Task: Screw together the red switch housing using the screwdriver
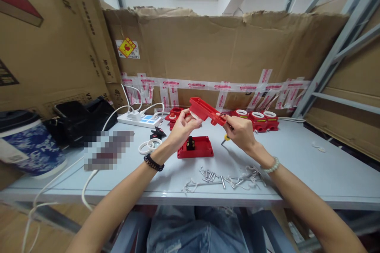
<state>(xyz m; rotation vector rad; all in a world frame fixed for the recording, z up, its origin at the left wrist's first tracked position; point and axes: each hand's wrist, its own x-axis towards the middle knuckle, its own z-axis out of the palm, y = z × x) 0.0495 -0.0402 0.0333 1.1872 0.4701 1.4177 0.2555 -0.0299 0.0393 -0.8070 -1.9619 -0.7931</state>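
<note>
My left hand [182, 127] holds a red plastic housing [204, 110] from below, lifted above the table and tilted down to the right. My right hand [242, 131] pinches the housing's right end, where thin wires show, and also grips a small screwdriver with a yellow handle [225, 138] that points down. Directly beneath on the table lies a flat red cover plate [199, 149] with a small black part [190, 143] standing on it.
Several screws and wire ties [225, 180] lie near the front edge. More red housings with white rings [258, 119] line the back. White rings [150, 145], a power strip [139, 119], a black bag [78, 120] and a blue cup [28, 144] sit left. Cardboard walls stand behind.
</note>
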